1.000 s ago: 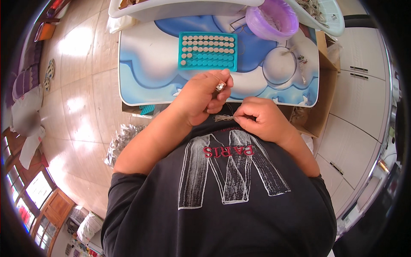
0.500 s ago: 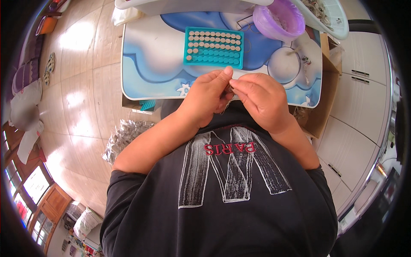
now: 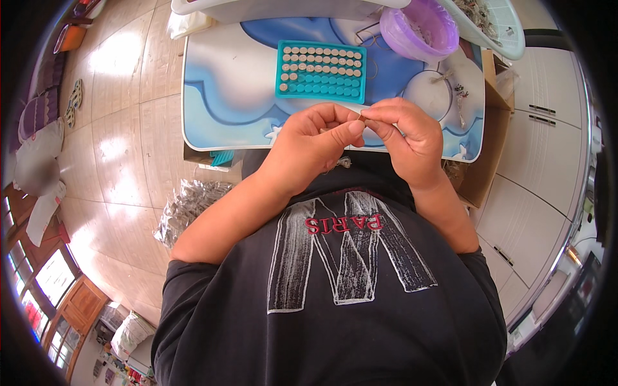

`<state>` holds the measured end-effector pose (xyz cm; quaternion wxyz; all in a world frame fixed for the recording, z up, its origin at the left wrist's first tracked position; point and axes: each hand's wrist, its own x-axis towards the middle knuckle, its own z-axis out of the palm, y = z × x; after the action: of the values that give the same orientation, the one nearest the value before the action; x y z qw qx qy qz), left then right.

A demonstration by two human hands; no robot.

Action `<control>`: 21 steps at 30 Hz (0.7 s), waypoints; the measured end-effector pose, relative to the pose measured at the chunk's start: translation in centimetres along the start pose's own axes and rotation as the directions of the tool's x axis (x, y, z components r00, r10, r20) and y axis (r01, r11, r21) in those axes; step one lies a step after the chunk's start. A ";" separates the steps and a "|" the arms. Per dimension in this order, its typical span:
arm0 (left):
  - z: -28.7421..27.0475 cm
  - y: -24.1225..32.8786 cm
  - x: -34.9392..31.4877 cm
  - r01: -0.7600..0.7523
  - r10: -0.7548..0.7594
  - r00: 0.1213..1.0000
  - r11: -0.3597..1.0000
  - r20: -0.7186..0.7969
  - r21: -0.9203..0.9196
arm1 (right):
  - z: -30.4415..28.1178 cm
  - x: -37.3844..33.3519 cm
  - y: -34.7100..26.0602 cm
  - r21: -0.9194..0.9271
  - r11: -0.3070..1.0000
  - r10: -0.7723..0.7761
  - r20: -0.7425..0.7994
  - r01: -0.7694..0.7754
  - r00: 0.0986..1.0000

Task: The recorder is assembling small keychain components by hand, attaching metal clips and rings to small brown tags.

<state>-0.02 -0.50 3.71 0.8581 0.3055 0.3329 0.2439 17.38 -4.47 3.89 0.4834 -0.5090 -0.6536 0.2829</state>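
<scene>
Near the table's front edge, my left hand and my right hand meet with thumbs and fingers pinched together. Between the fingertips is a tiny brownish piece, mostly hidden, too small to name. A small pale looped bit, like thread or wire, shows below my left hand. Just beyond my hands lies a teal tray with rows of round places. Beige round discs fill the far rows and a few places at the near left; the other near places show bare teal.
A purple bowl and a pale green basket of small metallic pieces stand at the far right. A small tasselled piece lies on the blue-and-white table. A cardboard box stands right; silvery crinkled material lies left.
My right hand has shifted slightly right, and the pinched fingertips have moved right with it. My left hand's thumb has turned from pointing up to pointing right. The tray has not moved.
</scene>
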 end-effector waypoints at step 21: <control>-1.6 0.7 1.2 -0.103 -0.040 0.923 0.932 -0.383 -0.347 | 1.6 -0.9 -0.3 0.727 0.592 0.327 0.177 -0.347 0.928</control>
<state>-0.57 1.36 2.74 0.8135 0.0947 0.4388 0.3697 15.84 -5.19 3.24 0.5785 -0.3758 -0.3768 0.6182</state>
